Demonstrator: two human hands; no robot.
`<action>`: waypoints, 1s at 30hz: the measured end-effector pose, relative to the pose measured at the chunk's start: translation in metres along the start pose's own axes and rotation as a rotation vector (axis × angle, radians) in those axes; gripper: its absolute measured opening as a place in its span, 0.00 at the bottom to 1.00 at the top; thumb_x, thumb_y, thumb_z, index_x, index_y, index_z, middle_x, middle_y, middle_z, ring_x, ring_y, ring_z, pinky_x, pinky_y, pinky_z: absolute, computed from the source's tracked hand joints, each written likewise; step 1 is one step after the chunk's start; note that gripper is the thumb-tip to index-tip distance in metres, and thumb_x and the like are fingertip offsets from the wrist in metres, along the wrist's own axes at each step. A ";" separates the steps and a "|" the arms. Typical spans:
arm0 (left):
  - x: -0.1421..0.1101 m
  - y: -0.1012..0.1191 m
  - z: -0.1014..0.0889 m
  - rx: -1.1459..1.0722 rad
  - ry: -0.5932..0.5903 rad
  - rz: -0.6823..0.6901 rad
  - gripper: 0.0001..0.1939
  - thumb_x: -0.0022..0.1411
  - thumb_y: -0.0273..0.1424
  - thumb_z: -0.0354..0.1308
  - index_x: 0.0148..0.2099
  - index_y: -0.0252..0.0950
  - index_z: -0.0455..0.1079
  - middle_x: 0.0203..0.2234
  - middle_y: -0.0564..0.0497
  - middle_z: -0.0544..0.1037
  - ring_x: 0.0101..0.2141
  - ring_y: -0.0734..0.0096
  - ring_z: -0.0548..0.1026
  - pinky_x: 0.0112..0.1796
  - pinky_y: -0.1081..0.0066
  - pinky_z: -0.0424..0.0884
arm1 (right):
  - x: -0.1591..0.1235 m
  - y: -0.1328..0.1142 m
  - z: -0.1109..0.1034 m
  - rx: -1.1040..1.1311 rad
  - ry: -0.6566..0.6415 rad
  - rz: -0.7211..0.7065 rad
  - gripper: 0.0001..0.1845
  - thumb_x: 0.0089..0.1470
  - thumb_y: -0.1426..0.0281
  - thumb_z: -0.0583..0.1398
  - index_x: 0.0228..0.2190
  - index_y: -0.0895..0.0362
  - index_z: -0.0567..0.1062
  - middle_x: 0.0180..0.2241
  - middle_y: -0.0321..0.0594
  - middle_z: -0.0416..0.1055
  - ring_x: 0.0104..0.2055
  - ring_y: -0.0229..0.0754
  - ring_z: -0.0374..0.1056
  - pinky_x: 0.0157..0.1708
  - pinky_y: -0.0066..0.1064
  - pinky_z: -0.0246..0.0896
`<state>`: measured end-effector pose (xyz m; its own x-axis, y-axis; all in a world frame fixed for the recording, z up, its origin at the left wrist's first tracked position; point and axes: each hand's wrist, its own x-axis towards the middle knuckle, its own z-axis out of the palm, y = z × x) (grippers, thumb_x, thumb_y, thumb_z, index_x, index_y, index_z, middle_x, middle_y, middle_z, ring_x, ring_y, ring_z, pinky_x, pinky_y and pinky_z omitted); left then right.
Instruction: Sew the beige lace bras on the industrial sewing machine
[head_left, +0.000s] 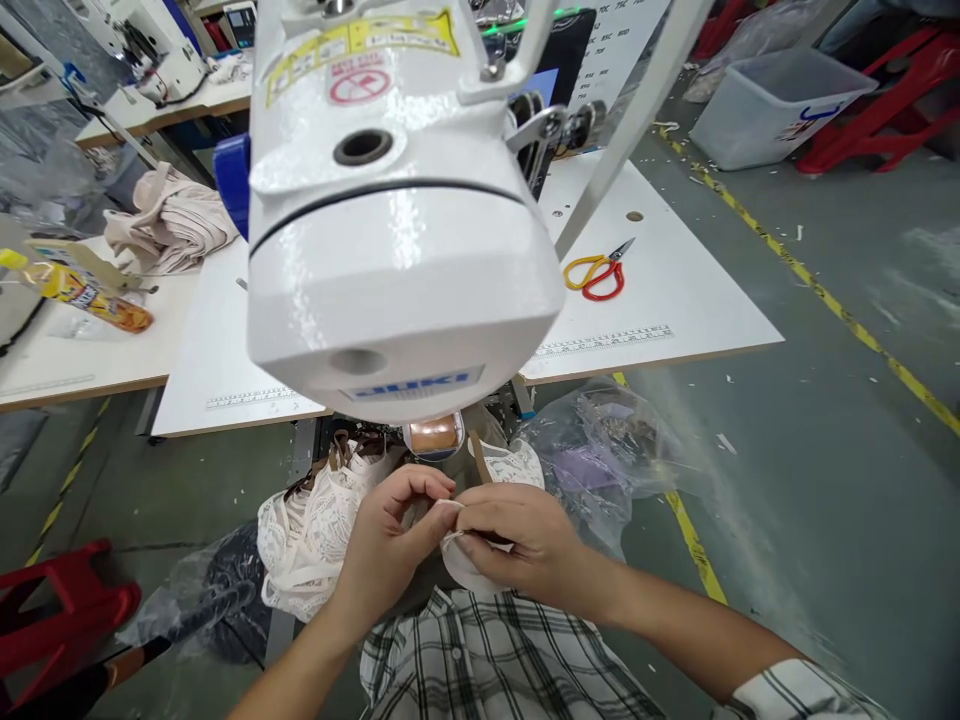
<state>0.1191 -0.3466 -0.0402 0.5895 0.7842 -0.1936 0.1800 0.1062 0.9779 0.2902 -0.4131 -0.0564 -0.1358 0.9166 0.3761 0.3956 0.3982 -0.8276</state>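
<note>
Close together in front of the plaid shirt, my left hand (401,525) and my right hand (529,540) both pinch the edge of a cream lace bra (461,567). Thumbs and fingers are pressed together on its thin fabric, and the fingers hide much of it. Some white lace with a brown strap (517,462) shows just beyond my right hand. A heap of white lace bras (311,530) with brown straps lies left of my left hand. Above the hands looms the white head of a JUKI sewing machine (405,300), with a copper-coloured part (433,436) beneath it.
Yellow-and-red scissors (604,272) lie on the white worktable (690,290), right of the machine. A drink bottle (90,300) and folded beige fabric (172,220) are on the left table. Plastic bags (607,450) and a red stool (67,610) flank me.
</note>
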 end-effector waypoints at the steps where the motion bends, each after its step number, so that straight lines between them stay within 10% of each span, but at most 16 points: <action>1: -0.001 0.000 0.001 -0.015 0.002 0.007 0.07 0.62 0.33 0.62 0.37 0.36 0.70 0.39 0.48 0.74 0.42 0.69 0.73 0.44 0.71 0.70 | 0.000 0.000 0.000 0.004 -0.007 -0.003 0.11 0.60 0.75 0.53 0.26 0.53 0.67 0.21 0.33 0.64 0.25 0.37 0.59 0.27 0.27 0.54; 9: 0.001 0.012 -0.004 0.560 0.011 0.304 0.06 0.67 0.27 0.53 0.35 0.37 0.65 0.32 0.51 0.73 0.34 0.71 0.70 0.36 0.71 0.65 | 0.008 -0.001 -0.004 0.172 0.004 0.127 0.10 0.55 0.75 0.56 0.24 0.55 0.71 0.21 0.34 0.65 0.24 0.35 0.59 0.25 0.26 0.54; 16: 0.000 -0.005 0.010 0.061 0.133 0.163 0.03 0.66 0.31 0.58 0.37 0.38 0.68 0.34 0.51 0.74 0.36 0.71 0.74 0.38 0.72 0.71 | 0.006 0.000 -0.004 0.330 0.113 0.184 0.07 0.54 0.75 0.59 0.31 0.54 0.78 0.31 0.38 0.77 0.30 0.37 0.70 0.31 0.26 0.64; 30: 0.000 0.002 -0.001 0.636 0.118 0.446 0.05 0.66 0.24 0.56 0.37 0.39 0.67 0.27 0.55 0.72 0.29 0.74 0.70 0.31 0.74 0.64 | 0.004 0.000 -0.007 0.192 -0.002 0.170 0.09 0.54 0.77 0.57 0.27 0.56 0.75 0.25 0.36 0.71 0.26 0.35 0.63 0.28 0.26 0.55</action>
<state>0.1190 -0.3455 -0.0379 0.6313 0.7339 0.2506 0.3837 -0.5764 0.7215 0.2956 -0.4096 -0.0518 -0.0837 0.9710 0.2240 0.2330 0.2376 -0.9430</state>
